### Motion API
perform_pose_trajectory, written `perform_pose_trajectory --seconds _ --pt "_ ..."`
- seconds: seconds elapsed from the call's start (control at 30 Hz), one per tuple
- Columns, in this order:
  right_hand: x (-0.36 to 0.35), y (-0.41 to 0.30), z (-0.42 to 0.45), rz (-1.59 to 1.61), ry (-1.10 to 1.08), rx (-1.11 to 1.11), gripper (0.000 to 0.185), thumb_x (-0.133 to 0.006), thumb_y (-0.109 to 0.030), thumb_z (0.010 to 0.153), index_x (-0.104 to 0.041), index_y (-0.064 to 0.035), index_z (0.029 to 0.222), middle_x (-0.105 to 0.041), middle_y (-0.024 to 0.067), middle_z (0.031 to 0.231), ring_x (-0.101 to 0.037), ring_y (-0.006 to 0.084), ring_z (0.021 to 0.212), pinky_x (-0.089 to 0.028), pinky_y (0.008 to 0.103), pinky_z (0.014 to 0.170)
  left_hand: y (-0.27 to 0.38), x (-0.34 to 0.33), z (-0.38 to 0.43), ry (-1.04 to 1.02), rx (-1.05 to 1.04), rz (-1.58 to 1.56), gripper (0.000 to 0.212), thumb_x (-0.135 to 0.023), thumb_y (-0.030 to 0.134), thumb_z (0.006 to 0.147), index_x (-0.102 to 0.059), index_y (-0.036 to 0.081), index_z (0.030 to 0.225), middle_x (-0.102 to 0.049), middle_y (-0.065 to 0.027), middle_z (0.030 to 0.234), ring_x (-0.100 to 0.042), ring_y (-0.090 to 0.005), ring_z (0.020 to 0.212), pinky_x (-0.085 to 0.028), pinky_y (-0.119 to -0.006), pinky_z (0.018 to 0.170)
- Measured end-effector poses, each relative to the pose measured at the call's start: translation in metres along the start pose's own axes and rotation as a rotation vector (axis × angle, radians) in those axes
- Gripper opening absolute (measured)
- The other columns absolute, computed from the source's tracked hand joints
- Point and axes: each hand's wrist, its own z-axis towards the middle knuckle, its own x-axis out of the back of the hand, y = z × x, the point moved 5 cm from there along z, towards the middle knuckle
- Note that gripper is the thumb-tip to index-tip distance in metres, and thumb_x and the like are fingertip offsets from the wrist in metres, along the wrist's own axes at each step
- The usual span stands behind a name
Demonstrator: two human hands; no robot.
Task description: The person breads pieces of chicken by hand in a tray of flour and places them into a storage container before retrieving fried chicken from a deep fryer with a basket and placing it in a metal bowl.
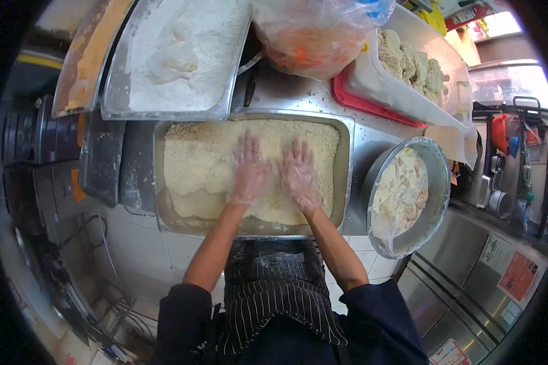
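Note:
Both hands wear clear plastic gloves and lie palm down on pale crumb breading (196, 169) in a deep steel pan (350, 169). My left hand (250, 175) rests left of my right hand (299, 171), with a strip of crumbs between them. The fingers of each point away from me, slightly blurred, and neither hand visibly grips an object. Whether anything lies under the crumbs is hidden. Right of the pan stands a round metal bowl (439, 200) of raw meat pieces in creamy batter (399, 196).
Behind the pan, a metal tray (164, 115) holds white flour, beside a tray of orange powder (96, 50). A clear plastic bag (308, 50) with orange contents stands at the back. A white plastic tub (365, 75) at the back right holds breaded pieces (411, 64), near a red tray edge (374, 112).

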Motion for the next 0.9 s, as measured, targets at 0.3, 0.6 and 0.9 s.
perform_pose_trajectory --seconds 0.3,0.6,0.9 --pt "-0.025 0.053 0.006 0.107 -0.151 -0.268 0.042 -0.046 -0.029 0.089 -0.051 -0.0087 0.126 -0.044 0.0193 0.134 -0.039 0.0373 0.124 -0.026 0.0485 0.105 0.019 -0.058 -0.033 -0.27 0.037 -0.267 0.063 -0.052 0.03 0.088 -0.031 0.001 0.14 -0.023 -0.0223 0.148 -0.02 -0.038 0.137 -0.016 -0.051 0.112" --pt "-0.034 0.047 0.034 0.147 -0.168 -0.411 0.04 -0.056 -0.027 0.081 -0.057 -0.0084 0.116 -0.049 0.0171 0.127 -0.044 0.0354 0.116 -0.029 0.049 0.101 0.035 -0.029 0.047 -0.116 -0.144 -0.032 0.053 -0.05 0.026 0.088 -0.039 0.009 0.137 -0.035 -0.0168 0.142 -0.026 -0.0365 0.135 -0.017 -0.054 0.11" --pt "-0.055 0.062 0.052 -0.062 -0.126 -0.283 0.038 -0.053 -0.026 0.082 -0.057 -0.008 0.115 -0.05 0.0189 0.123 -0.044 0.0354 0.116 -0.03 0.0492 0.099 -0.003 -0.033 0.086 -0.024 -0.059 -0.121 0.05 -0.049 0.025 0.089 -0.04 0.011 0.136 -0.037 -0.017 0.139 -0.035 -0.0386 0.128 -0.02 -0.056 0.108"
